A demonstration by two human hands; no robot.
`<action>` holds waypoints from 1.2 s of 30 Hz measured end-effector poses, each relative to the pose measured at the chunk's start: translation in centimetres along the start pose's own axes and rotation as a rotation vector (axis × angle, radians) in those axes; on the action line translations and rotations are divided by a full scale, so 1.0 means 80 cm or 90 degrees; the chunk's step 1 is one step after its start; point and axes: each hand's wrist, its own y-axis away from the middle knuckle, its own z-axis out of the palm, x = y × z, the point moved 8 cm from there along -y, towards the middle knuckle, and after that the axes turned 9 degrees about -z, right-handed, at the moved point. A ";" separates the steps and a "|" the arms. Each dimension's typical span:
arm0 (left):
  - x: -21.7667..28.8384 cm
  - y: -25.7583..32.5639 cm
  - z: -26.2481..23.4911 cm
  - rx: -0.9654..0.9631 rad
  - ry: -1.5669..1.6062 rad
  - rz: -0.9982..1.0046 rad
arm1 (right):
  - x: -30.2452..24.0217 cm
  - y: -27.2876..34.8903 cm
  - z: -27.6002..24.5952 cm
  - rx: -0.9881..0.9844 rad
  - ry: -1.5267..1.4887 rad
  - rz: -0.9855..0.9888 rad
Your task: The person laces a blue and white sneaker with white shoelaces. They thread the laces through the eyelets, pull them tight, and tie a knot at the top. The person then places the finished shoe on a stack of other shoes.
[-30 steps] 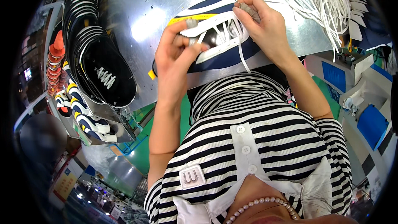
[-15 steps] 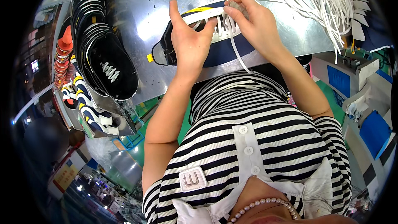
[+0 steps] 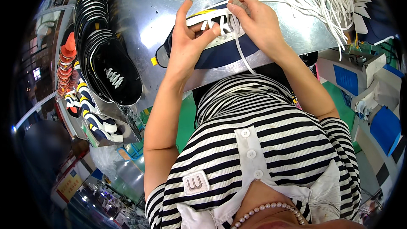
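Observation:
A navy shoe upper [image 3: 224, 55] with white and yellow panels and a yellow heel tab lies sideways on the metal table, close to my body. A white shoelace [image 3: 242, 53] crosses its opening, and one length hangs over the near side. My left hand [image 3: 189, 38] grips the upper's heel half; the thumb rests at the laces, some fingers reach into the opening, and the covered-tip forefinger stretches away. At the toe half, my right hand [image 3: 260, 25] pinches the shoelace between thumb and a grey-covered forefinger. The exact pinch point is partly hidden.
Many loose white laces [image 3: 305, 4] spread over the far right of the metal table [image 3: 148, 17]. A long nested stack of black shoe uppers [image 3: 114, 68] stands at the left. Beyond it are orange-lined uppers [image 3: 68, 55] and navy-white ones [image 3: 99, 123]. Grey-blue boxes [image 3: 352, 76] sit right.
My left thumb has moved in toward the fingers, and the forefinger now leans right. Lace loops stand looser by the thumb. My right hand has shifted slightly left and away from me.

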 end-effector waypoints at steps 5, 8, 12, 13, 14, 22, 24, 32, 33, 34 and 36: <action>0.012 0.023 -0.006 0.065 -0.178 0.055 | 0.008 0.000 -0.013 0.049 -0.181 0.002; 0.040 0.088 -0.002 0.165 -0.467 0.239 | 0.005 0.023 -0.045 0.096 -0.234 0.012; 0.047 0.110 0.032 0.237 -0.732 0.419 | 0.006 0.086 -0.027 -0.076 -0.103 0.097; 0.043 0.098 0.040 0.211 -0.757 0.399 | -0.001 0.094 -0.024 -0.121 0.039 0.066; 0.033 0.083 0.040 0.192 -0.731 0.358 | 0.001 0.098 -0.016 -0.148 0.053 0.063; 0.030 0.045 0.034 0.131 -0.584 0.333 | 0.023 0.099 0.012 -0.056 -0.100 0.079; 0.031 0.042 0.026 0.122 -0.597 0.306 | 0.006 0.120 0.035 -0.271 -0.308 0.113; 0.025 0.028 0.027 0.069 -0.710 0.203 | -0.026 0.086 -0.010 -0.138 -0.445 0.019; 0.025 0.026 0.022 0.057 -0.684 0.175 | -0.027 0.067 -0.011 -0.118 -0.427 -0.011; 0.019 0.018 0.020 0.038 -0.633 0.141 | -0.016 0.053 -0.009 -0.072 -0.399 -0.005; 0.016 0.013 0.011 0.015 -0.571 0.091 | -0.007 0.032 0.001 0.001 -0.349 -0.023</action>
